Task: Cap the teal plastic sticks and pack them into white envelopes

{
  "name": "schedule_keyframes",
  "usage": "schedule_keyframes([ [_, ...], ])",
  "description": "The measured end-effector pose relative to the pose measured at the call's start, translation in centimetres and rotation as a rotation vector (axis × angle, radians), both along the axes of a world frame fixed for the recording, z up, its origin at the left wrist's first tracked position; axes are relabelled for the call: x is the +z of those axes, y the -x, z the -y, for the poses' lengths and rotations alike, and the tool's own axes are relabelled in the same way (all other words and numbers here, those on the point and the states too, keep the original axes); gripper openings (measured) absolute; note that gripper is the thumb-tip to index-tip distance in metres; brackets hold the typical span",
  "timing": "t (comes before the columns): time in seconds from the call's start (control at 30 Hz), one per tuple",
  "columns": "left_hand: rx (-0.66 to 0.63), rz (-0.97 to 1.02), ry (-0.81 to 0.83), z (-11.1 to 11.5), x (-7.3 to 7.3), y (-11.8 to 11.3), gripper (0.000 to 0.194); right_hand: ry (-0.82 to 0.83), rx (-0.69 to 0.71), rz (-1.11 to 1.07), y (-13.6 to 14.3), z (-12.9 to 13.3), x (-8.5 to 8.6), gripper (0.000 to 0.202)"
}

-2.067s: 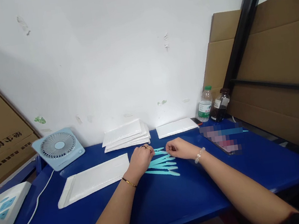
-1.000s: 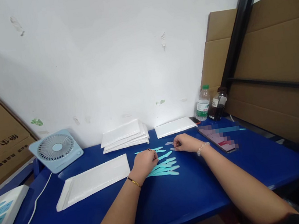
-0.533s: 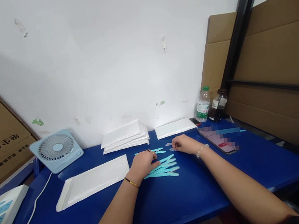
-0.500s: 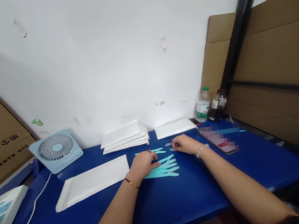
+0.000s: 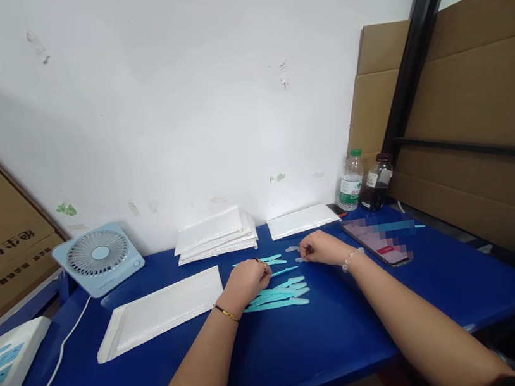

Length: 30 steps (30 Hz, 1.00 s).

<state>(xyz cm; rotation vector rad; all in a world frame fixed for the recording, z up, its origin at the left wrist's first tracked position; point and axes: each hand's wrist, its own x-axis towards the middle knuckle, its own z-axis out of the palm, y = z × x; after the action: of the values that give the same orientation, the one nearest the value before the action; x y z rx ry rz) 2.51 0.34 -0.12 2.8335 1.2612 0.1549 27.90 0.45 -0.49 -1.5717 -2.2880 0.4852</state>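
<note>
My left hand [image 5: 250,278] is closed on a slim turquoise eyebrow razor [image 5: 286,271], whose end sticks out to the right of the fingers. Just below that hand, several more turquoise razors [image 5: 279,296] lie in a loose fan on the table, their ends pointing right. Behind the fingers, a pair of razors [image 5: 274,259] rests crossed. My right hand [image 5: 319,249] is pinched shut; what sits between its fingertips is hidden. Beside those fingertips lie small clear plastic caps [image 5: 292,249].
A white padded envelope [image 5: 163,311] lies on the blue table [image 5: 305,365] at left. A stack of envelopes [image 5: 215,234] and another white envelope [image 5: 303,220] are against the wall. A fan [image 5: 101,256], phone [image 5: 380,246], water bottle [image 5: 351,183] and dark bottle [image 5: 376,184] stand or lie around.
The razor in my left hand has come away from the fanned group and turned edge-on. My right hand stays by the clear caps, nearly unmoved.
</note>
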Motion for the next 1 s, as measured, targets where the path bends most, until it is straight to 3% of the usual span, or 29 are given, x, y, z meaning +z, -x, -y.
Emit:
schedule_keyframes([
  [0.43, 0.007, 0.021, 0.024, -0.2, -0.2, 0.0, 0.016, 0.058, 0.037, -0.008, 0.8, 0.6, 0.7, 0.008],
  [0.73, -0.001, 0.014, 0.017, -0.3, -0.1, 0.1, 0.017, 0.099, 0.061, -0.041, -0.2, 0.5, 0.8, 0.009],
  [1.0, -0.059, 0.038, 0.0, -0.1, -0.3, 0.2, 0.02, 0.091, 0.152, -0.121, 2.0, 0.7, -0.1, 0.007],
])
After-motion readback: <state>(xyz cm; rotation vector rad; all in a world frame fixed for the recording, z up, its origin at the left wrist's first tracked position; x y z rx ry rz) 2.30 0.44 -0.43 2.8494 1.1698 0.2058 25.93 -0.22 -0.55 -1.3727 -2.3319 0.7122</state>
